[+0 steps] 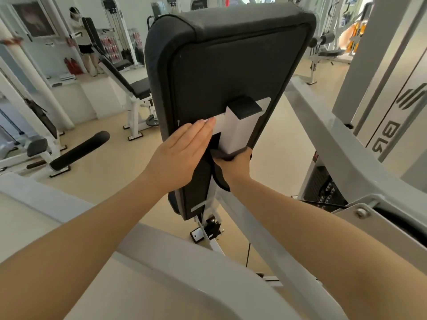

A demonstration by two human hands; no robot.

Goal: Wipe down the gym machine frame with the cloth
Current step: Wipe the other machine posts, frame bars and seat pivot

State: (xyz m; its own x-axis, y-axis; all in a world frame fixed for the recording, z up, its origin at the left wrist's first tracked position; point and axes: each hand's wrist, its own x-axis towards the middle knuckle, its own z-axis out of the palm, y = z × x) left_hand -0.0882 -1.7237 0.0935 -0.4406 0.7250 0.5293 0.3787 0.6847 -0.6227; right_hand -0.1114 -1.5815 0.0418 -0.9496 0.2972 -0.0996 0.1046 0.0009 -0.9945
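Observation:
The back of a black padded backrest (pixel 231 65) fills the middle of the head view. A white square frame post (pixel 238 132) with a black end cap joins its back. My left hand (pixel 182 153) lies flat against the pad's back, straight fingertips touching the white bracket beside the post. My right hand (pixel 235 165) grips a dark cloth (pixel 220 179) and presses it round the post just below the bracket. Part of the cloth hangs under the hand. The white frame beam (pixel 261 241) runs down from there toward me.
A white slanted frame arm (pixel 328 144) and a weight stack (pixel 323 188) stand to the right. A curved white frame part (pixel 175 257) crosses the foreground. Other benches and machines stand at left on the beige floor, and a person (pixel 80 35) is at the far back left.

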